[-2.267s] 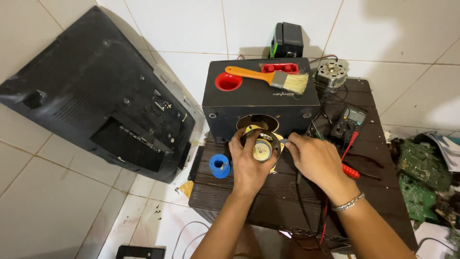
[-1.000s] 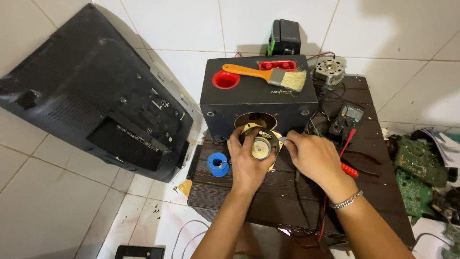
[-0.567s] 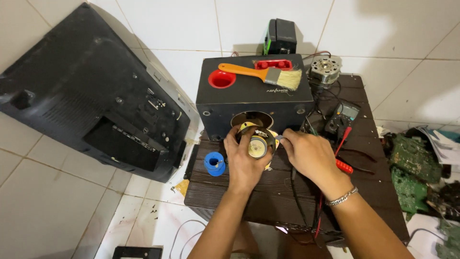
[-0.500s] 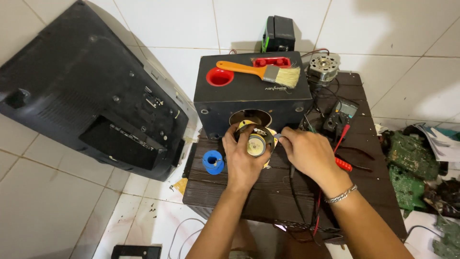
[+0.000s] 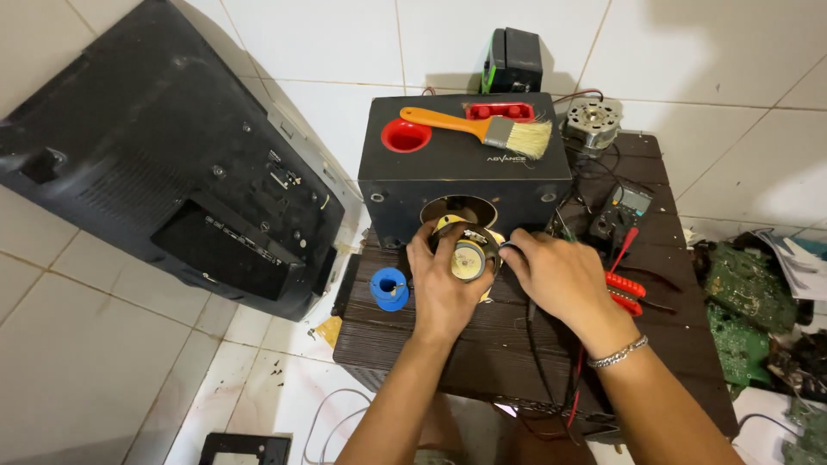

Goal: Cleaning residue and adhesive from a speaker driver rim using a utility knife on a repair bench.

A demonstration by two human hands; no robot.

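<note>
A person's left hand (image 5: 444,288) grips a small speaker driver (image 5: 468,257), out of the black speaker box (image 5: 465,176), before its round opening; right hand (image 5: 560,275) fingers pinch its edge; refitting seemingly remains; 1 brush (image 5: 482,127) lies on top.

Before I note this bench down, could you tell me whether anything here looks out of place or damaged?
Yes: the black speaker box has an open round hole in its front, and the left hand holds the speaker driver out before it. A large black television leans tilted, back outward.
</note>
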